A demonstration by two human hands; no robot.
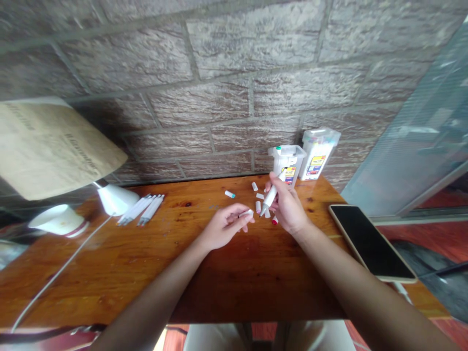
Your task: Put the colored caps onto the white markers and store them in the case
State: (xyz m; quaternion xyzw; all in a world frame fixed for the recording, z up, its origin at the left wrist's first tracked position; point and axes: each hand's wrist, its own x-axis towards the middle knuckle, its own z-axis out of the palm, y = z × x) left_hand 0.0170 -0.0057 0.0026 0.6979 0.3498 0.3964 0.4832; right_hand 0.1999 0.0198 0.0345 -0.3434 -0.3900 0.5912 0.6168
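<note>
Between the fingers of my left hand (228, 225) is a small white marker cap (247, 213), pinched above the table. My right hand (290, 207) grips a white marker (271, 196), its bare grey tip slanting down toward the cap; tip and cap are apart. Several loose caps lie on the wood just beyond and between my hands, among them a teal-ended cap (230, 194) and a red-ended cap (275, 220). Behind my right hand stands a clear plastic marker box (292, 155) with a yellow label. A row of white markers (142, 209) lies at the left.
A second marker box (319, 153), holding white markers, stands against the brick wall (226, 97). On the right lies a tablet (371, 241). To the left are a lamp (115, 197) with a paper shade, a tipped paper cup (60, 220) and a white cable (62, 274) across the table.
</note>
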